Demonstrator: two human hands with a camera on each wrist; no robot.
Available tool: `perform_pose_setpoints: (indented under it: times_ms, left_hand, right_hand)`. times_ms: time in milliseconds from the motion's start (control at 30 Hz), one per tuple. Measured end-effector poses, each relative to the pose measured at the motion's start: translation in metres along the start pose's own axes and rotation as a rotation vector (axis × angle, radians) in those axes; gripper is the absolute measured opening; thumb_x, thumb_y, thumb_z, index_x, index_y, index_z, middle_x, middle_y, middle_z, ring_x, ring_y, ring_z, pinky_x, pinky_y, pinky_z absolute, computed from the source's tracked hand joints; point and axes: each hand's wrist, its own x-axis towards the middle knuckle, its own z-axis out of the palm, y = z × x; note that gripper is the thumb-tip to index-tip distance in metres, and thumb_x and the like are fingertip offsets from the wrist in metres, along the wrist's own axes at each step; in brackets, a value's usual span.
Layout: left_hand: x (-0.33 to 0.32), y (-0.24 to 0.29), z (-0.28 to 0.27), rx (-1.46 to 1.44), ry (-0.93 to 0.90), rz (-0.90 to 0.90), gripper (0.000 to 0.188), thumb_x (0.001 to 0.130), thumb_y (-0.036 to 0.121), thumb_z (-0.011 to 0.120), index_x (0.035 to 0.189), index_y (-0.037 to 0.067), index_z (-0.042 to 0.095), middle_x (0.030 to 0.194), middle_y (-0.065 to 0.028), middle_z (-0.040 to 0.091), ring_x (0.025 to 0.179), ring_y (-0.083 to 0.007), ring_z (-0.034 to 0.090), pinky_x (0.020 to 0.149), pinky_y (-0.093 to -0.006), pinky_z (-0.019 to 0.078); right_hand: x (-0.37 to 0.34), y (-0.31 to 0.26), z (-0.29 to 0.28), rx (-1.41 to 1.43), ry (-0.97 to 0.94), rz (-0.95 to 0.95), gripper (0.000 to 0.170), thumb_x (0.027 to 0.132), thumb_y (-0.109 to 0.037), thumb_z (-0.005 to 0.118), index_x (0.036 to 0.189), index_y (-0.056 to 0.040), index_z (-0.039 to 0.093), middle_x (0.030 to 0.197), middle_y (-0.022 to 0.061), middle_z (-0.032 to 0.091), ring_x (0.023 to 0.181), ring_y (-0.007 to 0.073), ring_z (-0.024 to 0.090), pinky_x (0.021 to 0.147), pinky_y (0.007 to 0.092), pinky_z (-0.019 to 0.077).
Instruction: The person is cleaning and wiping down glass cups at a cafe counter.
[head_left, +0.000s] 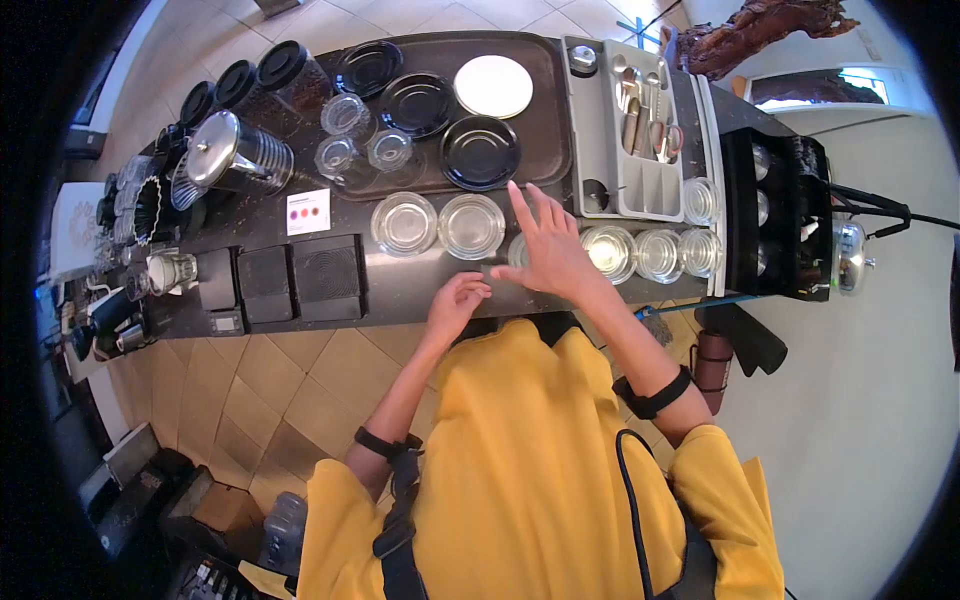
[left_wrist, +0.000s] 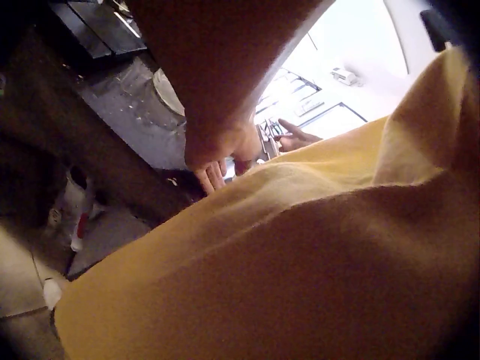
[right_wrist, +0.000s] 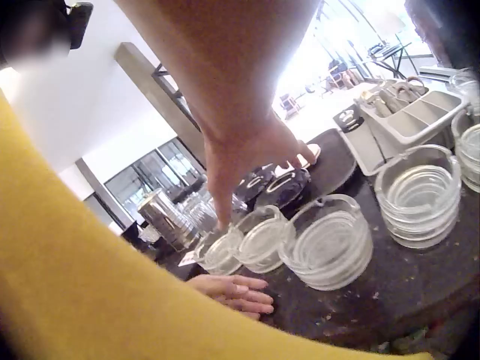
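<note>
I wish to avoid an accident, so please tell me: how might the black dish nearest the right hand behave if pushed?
The black dish looks glossy, so it may be slippery. Its wide, low shape suggests sliding rather than tipping. Its even, round rim suggests it is probably stiff.

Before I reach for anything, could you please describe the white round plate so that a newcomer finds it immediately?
Beside the grey cutlery organiser, find the dark tray. On it, next to the black dishes, lies the white round plate. Its colour sets it apart from those black neighbours.
</note>
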Motion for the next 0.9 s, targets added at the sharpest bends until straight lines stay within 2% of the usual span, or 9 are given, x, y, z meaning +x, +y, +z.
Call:
perform_pose_setpoints:
  times_ms: [33,100,133,200,300,333,500,733,900]
  left_hand:
    - [0.000,-0.003,-0.006,0.005,0.006,0.002,0.043,0.094,0.001,0.058,0.135,-0.004,0.045,0.111,-0.0162,0.068,0.101,-0.0219,0.068,0.091,-0.0315,0.0524]
    - [-0.002,-0.003,-0.013,-0.077,0.162,0.004,0.044,0.094,-0.002,0.053,0.135,-0.003,0.040,0.108,-0.0166,0.069,0.098,-0.0226,0.070,0.089,-0.0311,0.0531]
    - [0.000,-0.003,-0.014,-0.078,0.171,0.013,0.044,0.094,-0.002,0.053,0.135,-0.003,0.040,0.108,-0.0166,0.069,0.098,-0.0226,0.070,0.089,-0.0311,0.0531]
    - [0.004,-0.002,-0.014,-0.105,0.190,0.041,0.055,0.094,-0.005,0.049,0.144,-0.001,0.029,0.104,-0.0158,0.068,0.098,-0.0228,0.070,0.086,-0.0309,0.0541]
    - [0.009,0.001,-0.008,-0.162,0.213,0.060,0.065,0.092,-0.006,0.050,0.149,-0.001,0.020,0.103,-0.0154,0.068,0.098,-0.0231,0.070,0.085,-0.0307,0.0548]
    - [0.010,0.001,-0.007,-0.150,0.198,0.056,0.073,0.092,-0.008,0.052,0.153,0.003,0.014,0.109,-0.0173,0.065,0.101,-0.0253,0.068,0.089,-0.0343,0.0552]
    - [0.012,0.011,-0.002,-0.210,0.211,0.034,0.076,0.093,-0.007,0.053,0.155,0.003,0.010,0.107,-0.0160,0.067,0.103,-0.0218,0.067,0.091,-0.0327,0.0539]
    - [0.020,0.007,0.007,-0.298,0.212,0.094,0.085,0.094,-0.003,0.057,0.157,0.006,0.001,0.105,-0.0149,0.069,0.103,-0.0179,0.066,0.095,-0.0319,0.0513]
    - [0.023,-0.003,0.006,-0.272,0.249,0.078,0.086,0.092,-0.001,0.061,0.158,0.008,0.006,0.107,-0.0135,0.068,0.101,-0.0167,0.065,0.093,-0.0311,0.0500]
  right_hand:
    - [0.011,-0.002,0.003,0.005,0.003,-0.006,0.121,0.068,-0.053,0.083,0.158,-0.0131,0.013,0.153,0.0263,0.029,0.137,0.0441,0.037,0.105,0.0583,0.0387]
    - [0.032,-0.015,0.009,0.174,-0.120,-0.010,0.111,0.070,-0.052,0.081,0.156,-0.0135,0.021,0.152,0.0255,0.031,0.134,0.0430,0.041,0.103,0.0563,0.0422]
    - [0.037,-0.027,0.012,0.079,-0.145,-0.010,0.103,0.071,-0.050,0.081,0.153,-0.0145,0.029,0.150,0.0245,0.035,0.133,0.0436,0.044,0.100,0.0555,0.0451]
    - [0.046,-0.045,0.026,-0.021,-0.146,-0.053,0.102,0.071,-0.048,0.081,0.153,-0.0152,0.030,0.150,0.0238,0.036,0.133,0.0444,0.043,0.099,0.0559,0.0454]
    - [0.053,-0.054,0.053,-0.154,-0.135,-0.110,0.100,0.071,-0.044,0.081,0.153,-0.0167,0.031,0.150,0.0223,0.037,0.134,0.0452,0.041,0.095,0.0586,0.0461]
    - [0.054,-0.052,0.061,-0.229,-0.141,-0.106,0.099,0.070,-0.042,0.082,0.152,-0.0170,0.032,0.150,0.0219,0.037,0.135,0.0446,0.040,0.094,0.0594,0.0461]
    - [0.061,-0.051,0.068,-0.321,-0.193,-0.087,0.095,0.067,-0.037,0.083,0.148,-0.0185,0.038,0.148,0.0209,0.039,0.136,0.0435,0.039,0.092,0.0615,0.0467]
    - [0.067,-0.052,0.063,-0.235,-0.222,-0.041,0.088,0.060,-0.035,0.088,0.135,-0.0178,0.046,0.141,0.0201,0.043,0.132,0.0423,0.042,0.088,0.0630,0.0479]
    - [0.063,-0.054,0.062,-0.218,-0.210,-0.029,0.085,0.059,-0.034,0.088,0.132,-0.0175,0.047,0.136,0.0203,0.045,0.128,0.0413,0.044,0.088,0.0625,0.0487]
